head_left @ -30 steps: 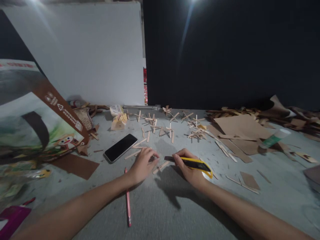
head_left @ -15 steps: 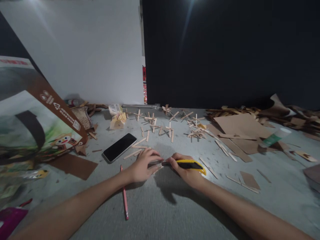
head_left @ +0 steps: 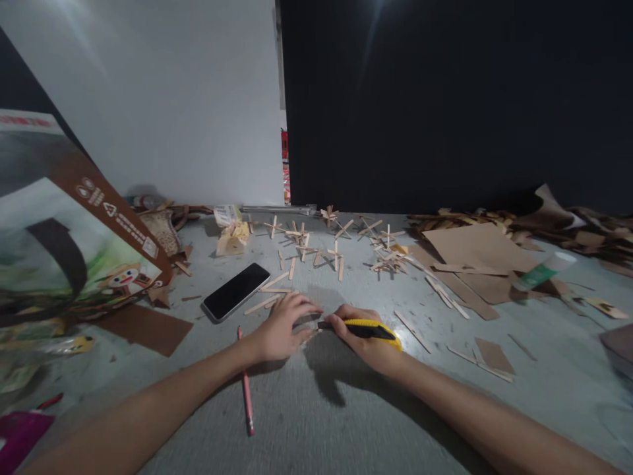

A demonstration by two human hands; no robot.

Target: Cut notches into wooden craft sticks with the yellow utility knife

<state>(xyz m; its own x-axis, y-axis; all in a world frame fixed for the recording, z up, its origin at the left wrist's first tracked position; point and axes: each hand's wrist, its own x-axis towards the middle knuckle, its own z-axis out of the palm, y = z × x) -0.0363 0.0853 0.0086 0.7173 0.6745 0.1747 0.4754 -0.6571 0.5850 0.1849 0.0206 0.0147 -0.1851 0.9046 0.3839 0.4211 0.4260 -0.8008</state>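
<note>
With the right hand's (head_left: 372,353) grip round a utility knife (head_left: 370,331), the thin wooden stick (head_left: 312,335) lies at nine o'clock, pointing toward two, nearer the left hand (head_left: 281,330), whose grip I cannot tell.

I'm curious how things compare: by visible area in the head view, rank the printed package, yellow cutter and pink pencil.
1. Package
2. Cutter, partly covered by the right hand
3. Pencil, also partly covered

we counted two bare hands (head_left: 279,335) (head_left: 368,346), one yellow-and-black cutter knife (head_left: 373,330), one flat black phone (head_left: 236,292), one thin pink pencil (head_left: 247,392) and one green-and-white cylindrical tube (head_left: 544,272).
</note>
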